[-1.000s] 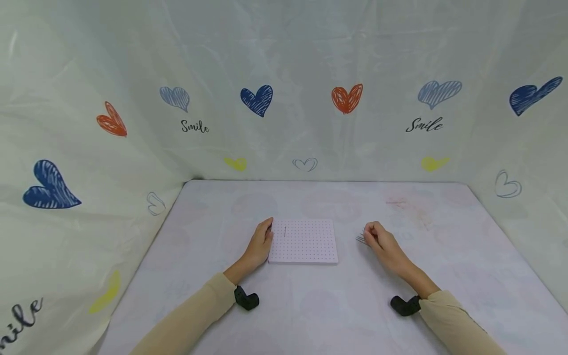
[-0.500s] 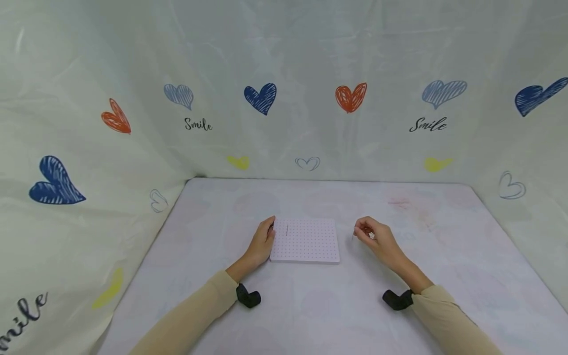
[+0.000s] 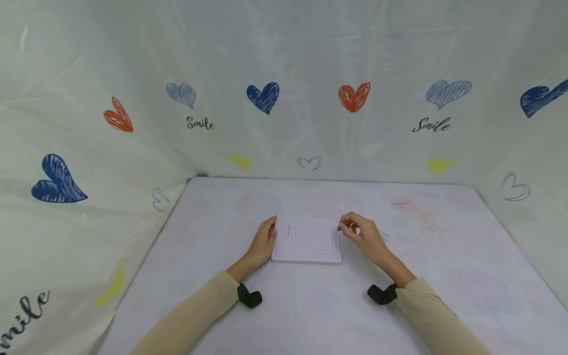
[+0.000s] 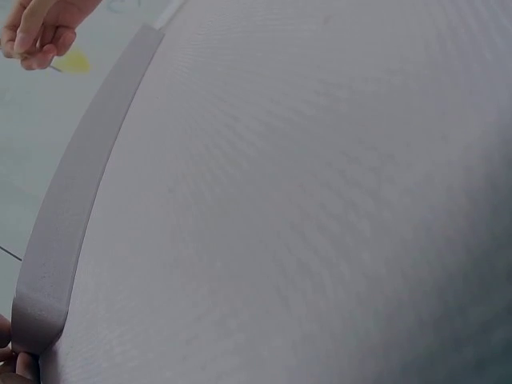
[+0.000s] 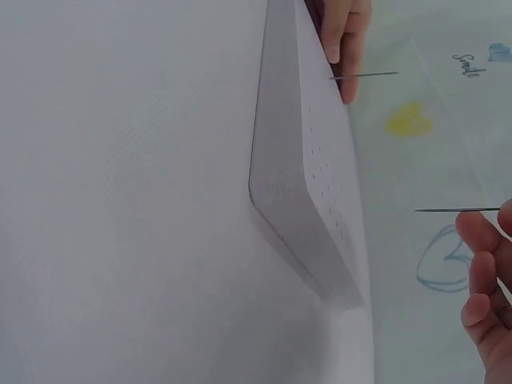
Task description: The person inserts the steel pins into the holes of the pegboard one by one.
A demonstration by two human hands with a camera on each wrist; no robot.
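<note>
A white board with rows of small holes (image 3: 308, 249) lies flat on the table. My left hand (image 3: 259, 246) grips its left edge. Near that side, one thin metal needle (image 3: 289, 230) stands upright in the board; the right wrist view also shows this standing needle (image 5: 372, 75). My right hand (image 3: 366, 240) is at the board's right edge, a little above it. Between its thumb and fingertips it pinches another needle (image 5: 444, 210), held point down over the board's right side. Several loose needles (image 3: 384, 236) lie on the table just right of this hand.
The white tabletop (image 3: 222, 207) surrounds the board and bears a faint reddish stain (image 3: 412, 209) at the back right. Behind it rises a pale curtain (image 3: 306, 133) printed with hearts. Dark wrist mounts (image 3: 382, 294) sit by both cuffs.
My right hand has moved left from the loose needles to the board's right edge, carrying one needle. My left hand stays on the board.
</note>
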